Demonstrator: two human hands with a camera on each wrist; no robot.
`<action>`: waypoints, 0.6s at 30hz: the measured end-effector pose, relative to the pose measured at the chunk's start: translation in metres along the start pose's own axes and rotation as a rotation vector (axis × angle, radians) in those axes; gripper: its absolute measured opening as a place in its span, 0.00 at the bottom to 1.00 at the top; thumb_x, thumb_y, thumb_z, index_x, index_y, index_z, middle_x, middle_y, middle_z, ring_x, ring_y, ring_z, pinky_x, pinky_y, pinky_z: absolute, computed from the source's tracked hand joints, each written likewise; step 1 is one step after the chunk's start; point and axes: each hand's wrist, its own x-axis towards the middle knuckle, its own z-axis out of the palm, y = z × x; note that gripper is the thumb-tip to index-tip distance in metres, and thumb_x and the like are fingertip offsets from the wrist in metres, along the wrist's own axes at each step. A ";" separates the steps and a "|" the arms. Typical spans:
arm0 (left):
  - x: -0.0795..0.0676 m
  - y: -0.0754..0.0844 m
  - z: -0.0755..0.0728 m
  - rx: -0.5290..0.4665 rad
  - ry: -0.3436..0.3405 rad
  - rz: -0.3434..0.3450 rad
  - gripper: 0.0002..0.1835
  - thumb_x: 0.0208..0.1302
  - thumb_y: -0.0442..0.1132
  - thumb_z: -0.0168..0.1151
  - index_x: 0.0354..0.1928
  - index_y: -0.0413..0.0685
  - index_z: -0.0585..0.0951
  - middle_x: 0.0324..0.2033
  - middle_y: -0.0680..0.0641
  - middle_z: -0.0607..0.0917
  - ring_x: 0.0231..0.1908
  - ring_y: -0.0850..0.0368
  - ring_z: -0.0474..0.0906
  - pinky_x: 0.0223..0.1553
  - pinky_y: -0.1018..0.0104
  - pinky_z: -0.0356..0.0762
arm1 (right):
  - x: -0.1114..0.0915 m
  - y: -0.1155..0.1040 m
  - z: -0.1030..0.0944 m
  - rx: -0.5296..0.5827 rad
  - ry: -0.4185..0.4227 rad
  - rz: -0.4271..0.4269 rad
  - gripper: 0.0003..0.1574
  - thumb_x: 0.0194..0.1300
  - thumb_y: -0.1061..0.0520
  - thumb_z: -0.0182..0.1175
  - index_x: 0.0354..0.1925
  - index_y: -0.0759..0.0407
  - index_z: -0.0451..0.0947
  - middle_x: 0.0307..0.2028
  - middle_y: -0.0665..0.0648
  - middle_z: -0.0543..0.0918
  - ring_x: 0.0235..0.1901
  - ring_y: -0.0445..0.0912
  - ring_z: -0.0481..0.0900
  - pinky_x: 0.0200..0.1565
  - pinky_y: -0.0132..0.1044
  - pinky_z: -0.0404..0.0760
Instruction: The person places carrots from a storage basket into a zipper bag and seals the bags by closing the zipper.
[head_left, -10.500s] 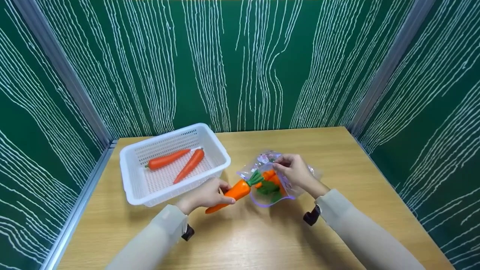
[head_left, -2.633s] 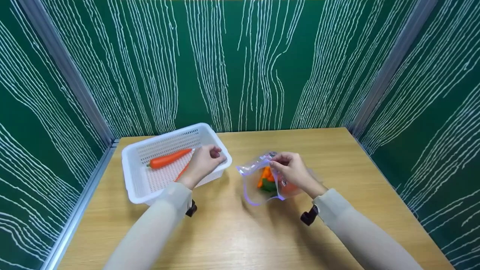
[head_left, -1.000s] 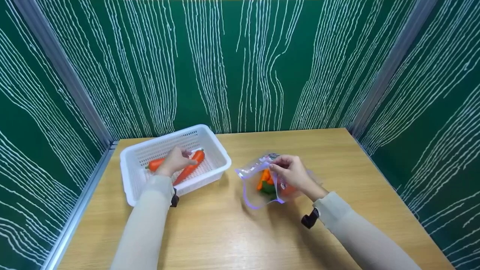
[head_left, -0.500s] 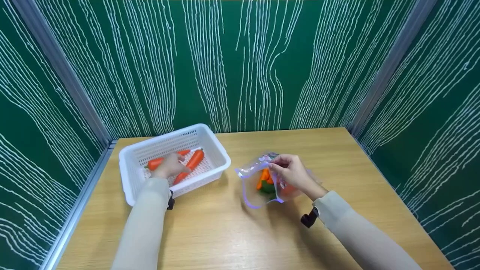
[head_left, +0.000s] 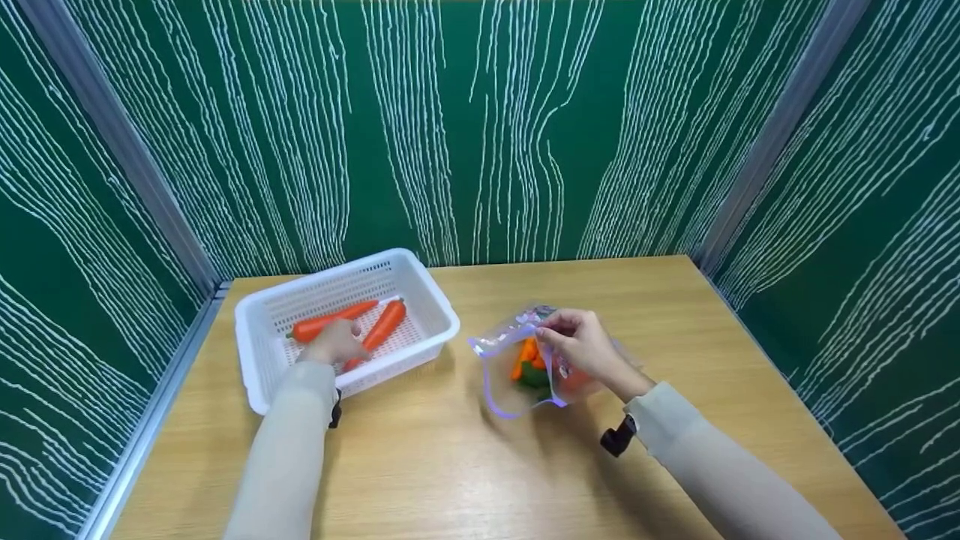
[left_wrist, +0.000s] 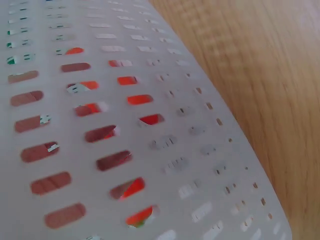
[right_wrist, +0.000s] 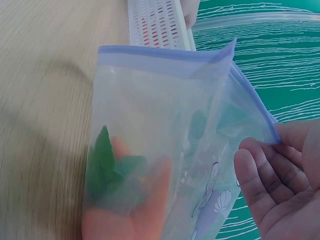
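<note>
My left hand [head_left: 334, 343] reaches down into a white slotted plastic basket [head_left: 442, 328]. It lies over the lower end of one orange-red carrot [head_left: 385, 324], beside a second carrot [head_left: 315, 327]. Whether its fingers grip a carrot is hidden; in the left wrist view the basket wall [left_wrist: 30, 200] stands in front, with skin and orange showing through the slots. My right hand [head_left: 581, 341] pinches the purple-edged mouth of a clear zip bag [right_wrist: 135, 80], holding it apart. Inside the bag are orange carrots [right_wrist: 152, 205] with green leafy tops [right_wrist: 102, 160].
Both basket and bag rest on a wooden table [head_left: 465, 472], the basket at left and the bag right of centre. Green walls [head_left: 487, 135] with white wavy lines surround the table at the back and sides.
Earlier the left hand held a carrot with a green top at the bag mouth; that carrot has left the hand. The left hand then moved left and down into the basket. The right hand stays at the bag.
</note>
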 end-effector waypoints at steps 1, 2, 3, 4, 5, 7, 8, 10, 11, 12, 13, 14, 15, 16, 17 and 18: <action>-0.003 0.001 0.000 0.003 0.000 0.000 0.41 0.65 0.38 0.75 0.78 0.39 0.71 0.70 0.36 0.77 0.63 0.38 0.73 0.72 0.37 0.72 | 0.000 0.000 0.000 -0.002 0.000 -0.004 0.09 0.76 0.60 0.68 0.49 0.64 0.89 0.42 0.63 0.92 0.34 0.47 0.87 0.38 0.31 0.89; -0.001 -0.001 0.000 0.022 0.001 -0.002 0.40 0.65 0.38 0.75 0.78 0.39 0.71 0.69 0.35 0.78 0.62 0.38 0.73 0.71 0.37 0.73 | 0.000 0.000 0.000 -0.004 0.000 -0.006 0.09 0.76 0.60 0.68 0.49 0.64 0.89 0.42 0.63 0.92 0.34 0.48 0.87 0.38 0.31 0.89; -0.003 -0.001 0.000 0.021 0.002 -0.013 0.40 0.64 0.37 0.75 0.77 0.40 0.71 0.69 0.36 0.78 0.62 0.38 0.73 0.71 0.36 0.72 | 0.000 0.001 0.000 -0.004 0.001 -0.009 0.09 0.76 0.60 0.68 0.49 0.64 0.89 0.42 0.63 0.92 0.34 0.48 0.87 0.38 0.31 0.89; -0.002 -0.004 0.001 0.023 0.006 -0.023 0.40 0.64 0.37 0.75 0.77 0.40 0.72 0.68 0.37 0.78 0.62 0.38 0.73 0.71 0.36 0.73 | 0.000 0.001 0.000 -0.005 0.004 -0.012 0.09 0.76 0.60 0.68 0.49 0.64 0.89 0.42 0.63 0.92 0.34 0.48 0.87 0.38 0.30 0.89; 0.000 -0.007 0.001 0.028 0.000 -0.018 0.39 0.64 0.37 0.75 0.76 0.40 0.73 0.68 0.36 0.78 0.61 0.38 0.72 0.71 0.35 0.72 | 0.000 0.001 0.000 -0.003 0.004 -0.014 0.09 0.76 0.60 0.68 0.49 0.64 0.89 0.42 0.63 0.92 0.34 0.47 0.87 0.38 0.30 0.89; 0.019 -0.026 0.005 0.057 -0.003 0.029 0.38 0.62 0.38 0.76 0.74 0.41 0.75 0.65 0.39 0.80 0.59 0.41 0.74 0.69 0.40 0.75 | 0.000 0.002 0.001 0.003 0.003 -0.028 0.09 0.76 0.61 0.68 0.49 0.66 0.89 0.41 0.64 0.92 0.32 0.46 0.86 0.37 0.30 0.89; 0.024 -0.029 0.006 0.078 -0.008 0.035 0.37 0.62 0.37 0.76 0.74 0.40 0.75 0.64 0.39 0.81 0.58 0.42 0.75 0.69 0.41 0.75 | 0.001 0.003 0.001 0.004 0.004 -0.035 0.09 0.75 0.62 0.68 0.48 0.67 0.89 0.40 0.64 0.92 0.31 0.46 0.85 0.36 0.30 0.88; 0.028 -0.034 0.006 0.097 -0.012 0.045 0.36 0.62 0.36 0.75 0.72 0.39 0.76 0.62 0.38 0.82 0.58 0.43 0.76 0.69 0.42 0.75 | 0.001 0.004 0.002 0.003 0.007 -0.047 0.09 0.75 0.63 0.68 0.48 0.68 0.89 0.39 0.64 0.92 0.30 0.44 0.84 0.35 0.30 0.88; 0.030 -0.036 0.006 0.115 -0.013 0.052 0.35 0.63 0.36 0.74 0.72 0.38 0.76 0.62 0.38 0.83 0.57 0.43 0.76 0.69 0.43 0.75 | 0.001 0.004 0.002 0.002 0.008 -0.049 0.09 0.75 0.63 0.68 0.48 0.69 0.89 0.39 0.64 0.92 0.29 0.44 0.84 0.33 0.30 0.87; 0.031 -0.036 0.007 0.122 -0.009 0.050 0.34 0.63 0.35 0.74 0.71 0.39 0.77 0.61 0.39 0.83 0.57 0.44 0.77 0.69 0.44 0.75 | 0.002 0.004 0.002 0.002 0.010 -0.052 0.09 0.75 0.63 0.68 0.47 0.69 0.89 0.38 0.64 0.92 0.29 0.44 0.83 0.33 0.30 0.87; 0.016 -0.023 0.004 0.130 -0.010 0.009 0.33 0.65 0.34 0.72 0.72 0.38 0.76 0.62 0.37 0.82 0.58 0.42 0.76 0.70 0.40 0.74 | 0.001 0.004 0.002 -0.002 0.010 -0.053 0.09 0.75 0.63 0.68 0.48 0.69 0.89 0.39 0.63 0.92 0.28 0.44 0.83 0.32 0.30 0.87; 0.013 -0.022 0.004 0.128 -0.012 0.011 0.33 0.66 0.33 0.72 0.72 0.37 0.76 0.62 0.37 0.82 0.58 0.41 0.76 0.69 0.40 0.74 | 0.001 0.004 0.002 -0.002 0.011 -0.049 0.09 0.75 0.63 0.68 0.48 0.69 0.89 0.39 0.63 0.92 0.29 0.44 0.83 0.32 0.30 0.86; 0.010 -0.020 0.003 0.124 -0.009 0.006 0.32 0.67 0.33 0.71 0.72 0.38 0.76 0.62 0.38 0.82 0.58 0.41 0.76 0.69 0.40 0.74 | 0.001 0.004 0.002 -0.003 0.010 -0.047 0.09 0.75 0.63 0.68 0.48 0.69 0.89 0.39 0.63 0.92 0.30 0.44 0.83 0.33 0.30 0.87; 0.005 -0.017 0.003 0.120 -0.003 0.004 0.31 0.68 0.33 0.70 0.72 0.39 0.76 0.61 0.38 0.82 0.59 0.41 0.76 0.69 0.40 0.73 | 0.001 0.003 0.002 -0.005 0.009 -0.045 0.09 0.75 0.63 0.68 0.48 0.69 0.89 0.39 0.62 0.92 0.30 0.44 0.84 0.33 0.30 0.87; -0.001 -0.015 0.003 0.116 -0.001 0.005 0.30 0.69 0.33 0.70 0.72 0.39 0.77 0.60 0.38 0.82 0.58 0.41 0.75 0.69 0.40 0.73 | 0.001 0.003 0.002 -0.008 0.007 -0.042 0.09 0.75 0.62 0.68 0.48 0.68 0.89 0.40 0.62 0.92 0.31 0.45 0.84 0.34 0.29 0.87; -0.006 -0.012 0.003 0.110 0.001 -0.002 0.29 0.70 0.33 0.69 0.71 0.39 0.77 0.60 0.38 0.82 0.59 0.41 0.75 0.69 0.40 0.73 | 0.001 0.003 0.002 -0.008 0.004 -0.040 0.10 0.75 0.62 0.68 0.48 0.68 0.89 0.40 0.62 0.92 0.31 0.45 0.84 0.34 0.29 0.88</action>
